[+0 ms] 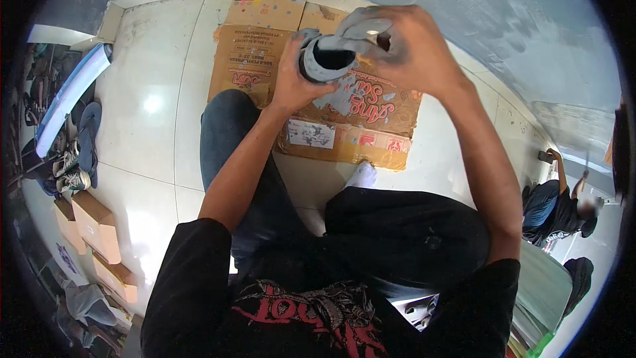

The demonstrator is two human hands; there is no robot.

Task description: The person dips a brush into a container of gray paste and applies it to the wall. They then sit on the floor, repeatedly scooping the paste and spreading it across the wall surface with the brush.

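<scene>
My left hand [295,79] is wrapped round a small round container [321,71] with grey paint on its wall and a dark inside. It is held tilted, its mouth facing me. Right at its rim, my right hand [407,40] grips a grey paint-smeared thing [358,34]; I cannot tell its kind. Grey smears cover the fingers of both hands. Below them lies a flattened cardboard sheet [265,59] with printed lettering and grey paint spatters.
A grey wall [490,20] rises ahead and to the right. Shoes [73,179] and cardboard boxes [99,225] stand on the tiled floor [142,126] at left. Another person [556,212] works at the far right, with a green-edged pane [540,285] nearer me.
</scene>
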